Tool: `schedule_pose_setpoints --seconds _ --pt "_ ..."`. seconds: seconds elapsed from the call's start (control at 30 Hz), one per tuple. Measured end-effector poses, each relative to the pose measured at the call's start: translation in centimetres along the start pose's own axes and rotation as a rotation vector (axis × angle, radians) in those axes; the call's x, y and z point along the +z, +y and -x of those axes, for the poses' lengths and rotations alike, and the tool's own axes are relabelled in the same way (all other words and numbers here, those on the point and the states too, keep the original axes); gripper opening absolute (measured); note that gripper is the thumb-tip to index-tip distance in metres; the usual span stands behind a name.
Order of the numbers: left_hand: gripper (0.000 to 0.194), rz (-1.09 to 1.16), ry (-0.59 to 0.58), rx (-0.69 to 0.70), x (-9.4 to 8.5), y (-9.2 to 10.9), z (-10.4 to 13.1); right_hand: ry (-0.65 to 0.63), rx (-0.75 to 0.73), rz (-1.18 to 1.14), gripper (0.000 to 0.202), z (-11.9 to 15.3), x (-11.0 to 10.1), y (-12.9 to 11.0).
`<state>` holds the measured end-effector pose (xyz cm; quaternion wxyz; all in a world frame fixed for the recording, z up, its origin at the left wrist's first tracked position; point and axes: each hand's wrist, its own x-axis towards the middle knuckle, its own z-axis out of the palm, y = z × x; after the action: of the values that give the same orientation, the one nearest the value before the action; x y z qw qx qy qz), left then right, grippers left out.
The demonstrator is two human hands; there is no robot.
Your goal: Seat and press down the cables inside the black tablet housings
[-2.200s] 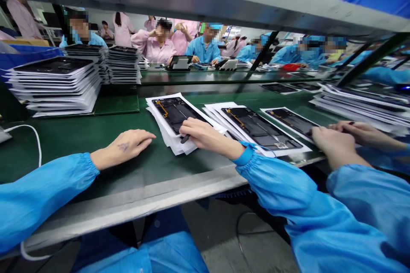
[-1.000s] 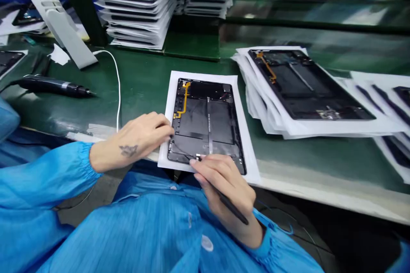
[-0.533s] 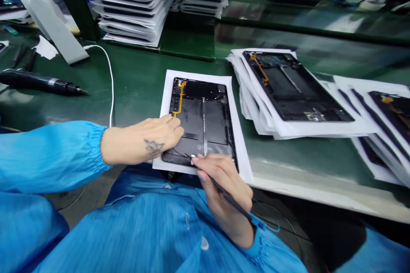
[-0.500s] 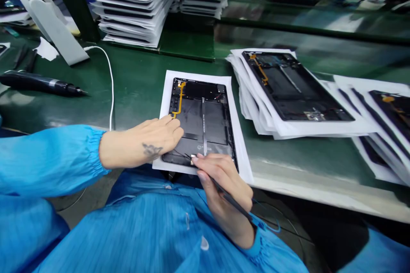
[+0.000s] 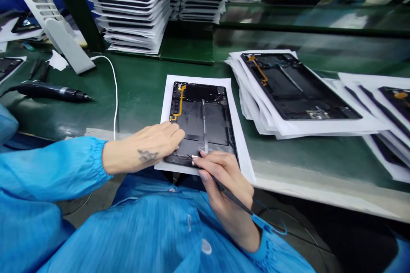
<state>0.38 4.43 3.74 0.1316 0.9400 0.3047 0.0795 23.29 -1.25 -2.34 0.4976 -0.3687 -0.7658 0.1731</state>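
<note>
Both hands are at the near end of an opened black tablet housing (image 5: 188, 115), neither clearly nearer: the left hand (image 5: 147, 148) lies over its left side toward the near-left corner, while the right hand (image 5: 229, 179) comes in over the near edge, right of the middle. Pinched in the right hand is a slim dark tool (image 5: 236, 203), its handle slanting back toward the wrist and its working end by a small white piece (image 5: 194, 158). Left fingers are curled and close together; whether they grip anything cannot be told. The housing lies flat, inner side up, on a white sheet (image 5: 241, 147) at the front edge of the green worktop (image 5: 141, 94), its long axis running away from the person. It looks thin and rectangular, with an orange ribbon (image 5: 181, 102) down its far-left part and a narrow silvery strip (image 5: 204, 123) lengthwise near the middle.
</note>
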Motion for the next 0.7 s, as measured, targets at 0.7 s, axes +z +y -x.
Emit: schedule_pose_setpoints --seconds 0.7 --pt "0.007 0.373 0.626 -0.324 4.0 2.5 3.3 -0.207 -0.051 0.062 0.019 -2.6 3.4 0.0"
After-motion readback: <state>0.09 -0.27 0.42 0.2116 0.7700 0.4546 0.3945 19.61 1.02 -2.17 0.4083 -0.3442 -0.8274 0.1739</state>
